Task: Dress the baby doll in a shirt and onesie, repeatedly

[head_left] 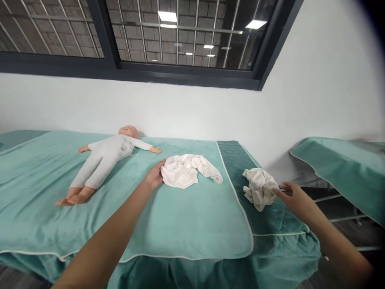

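My left hand (pixel 155 175) grips the left edge of a white cloth garment (pixel 183 170), which lies loosely spread on the green bed cover. A narrow, sleeve-like part of it curves to the right. Farther right, my right hand (pixel 291 195) is at the right side of a crumpled white cloth (pixel 259 188). Its fingers are apart, with one fingertip at the cloth's edge. The crumpled cloth rests on the darker green strip. To the left a baby doll (pixel 105 154) in a white bodysuit lies on its back, arms spread, bare feet towards me.
The bed's light green cover (pixel 192 224) has white piping and hangs over the front edge. Behind it stands a white wall (pixel 186 108) below a dark-framed window (pixel 180 76) with metal bars outside. Another green-covered bed (pixel 345 168) with a metal frame stands at the right, across a gap.
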A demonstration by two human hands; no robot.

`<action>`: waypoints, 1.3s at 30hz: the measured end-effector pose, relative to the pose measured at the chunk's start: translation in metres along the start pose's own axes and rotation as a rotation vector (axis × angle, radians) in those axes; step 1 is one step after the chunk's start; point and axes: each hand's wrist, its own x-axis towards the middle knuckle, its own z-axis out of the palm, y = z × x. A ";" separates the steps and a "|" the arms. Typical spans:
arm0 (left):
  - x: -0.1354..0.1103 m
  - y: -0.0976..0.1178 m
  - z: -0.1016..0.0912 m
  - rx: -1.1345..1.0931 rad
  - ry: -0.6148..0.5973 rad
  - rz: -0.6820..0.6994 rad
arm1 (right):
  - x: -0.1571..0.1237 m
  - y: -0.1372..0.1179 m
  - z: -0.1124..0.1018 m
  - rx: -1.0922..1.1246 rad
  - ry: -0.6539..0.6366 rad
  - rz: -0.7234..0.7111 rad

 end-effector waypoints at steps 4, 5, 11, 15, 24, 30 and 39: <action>-0.020 0.029 0.010 0.108 0.025 0.138 | -0.025 -0.073 0.011 0.080 -0.106 -0.190; -0.029 0.038 0.016 0.177 0.010 0.191 | -0.034 -0.097 0.016 0.036 -0.105 -0.275; -0.103 0.102 0.079 1.059 -0.420 0.607 | -0.065 -0.244 0.031 0.220 -0.458 -0.819; -0.137 0.129 0.100 1.372 -0.477 0.853 | -0.058 -0.316 0.034 0.317 -0.620 -0.946; -0.145 0.146 0.057 1.948 -0.026 1.242 | -0.049 -0.370 0.015 0.024 -0.734 -0.987; -0.161 0.157 0.062 1.932 -0.079 1.318 | -0.064 -0.378 -0.013 0.272 -1.184 -0.897; -0.165 0.161 0.068 1.933 -0.123 1.278 | -0.060 -0.386 -0.006 -0.349 -0.773 -1.042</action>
